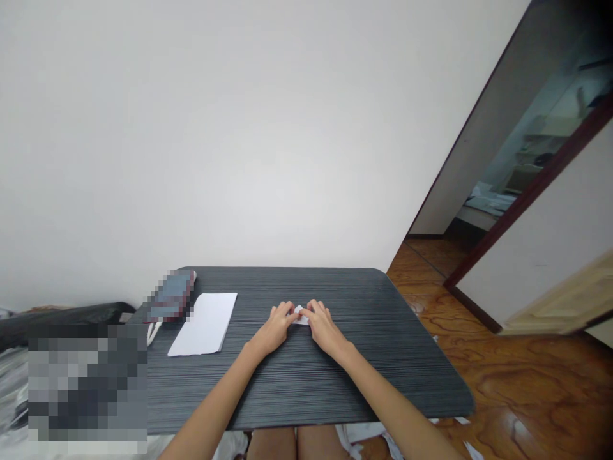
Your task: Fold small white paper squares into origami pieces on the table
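A small folded piece of white paper (301, 317) lies on the dark table (268, 396), between my two hands. My left hand (278, 326) closes its thumb and fingers on the paper's left side. From the other side my right hand (323, 324) pinches it, the thumb and index finger resting near its upper part. The fingers cover much of the paper, so its exact folds are hard to make out.
A stack of white paper sheets (205, 324) sits to the left. Behind it is a blurred device with a white cable (153, 332). A white wall (287, 140) rises behind the table; paper scraps (473, 450) lie on the wooden floor at right.
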`<state>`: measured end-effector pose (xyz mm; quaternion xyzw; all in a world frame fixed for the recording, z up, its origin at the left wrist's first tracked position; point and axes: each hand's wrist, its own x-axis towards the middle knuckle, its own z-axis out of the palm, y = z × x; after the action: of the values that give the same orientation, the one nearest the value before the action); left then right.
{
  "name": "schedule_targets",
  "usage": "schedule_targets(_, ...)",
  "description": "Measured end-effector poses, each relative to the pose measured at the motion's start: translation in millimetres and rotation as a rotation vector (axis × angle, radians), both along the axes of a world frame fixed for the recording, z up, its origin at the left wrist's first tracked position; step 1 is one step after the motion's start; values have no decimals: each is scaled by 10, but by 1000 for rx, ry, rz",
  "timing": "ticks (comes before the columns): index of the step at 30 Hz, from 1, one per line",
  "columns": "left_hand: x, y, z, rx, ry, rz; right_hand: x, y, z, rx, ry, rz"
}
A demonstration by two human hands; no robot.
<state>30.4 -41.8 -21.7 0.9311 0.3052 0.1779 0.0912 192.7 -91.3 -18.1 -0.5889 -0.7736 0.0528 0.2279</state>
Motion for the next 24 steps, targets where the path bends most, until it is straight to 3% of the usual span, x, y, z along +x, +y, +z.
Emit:
schedule_targets(4, 32, -107, -12, 9, 33, -109, -167, -129, -86, 31, -40, 41)
schedule_targets(10, -50, -253, -140, 45, 17, 49, -271, -363, -231, 5, -72, -156)
schedule_targets(13, -131, -250, -141, 16, 2, 127, -247, -446, -212, -43, -44, -209)
schedule_targets(24, -92, -243, 4, 44, 12, 129, 128, -505, -103, -53, 53, -318)
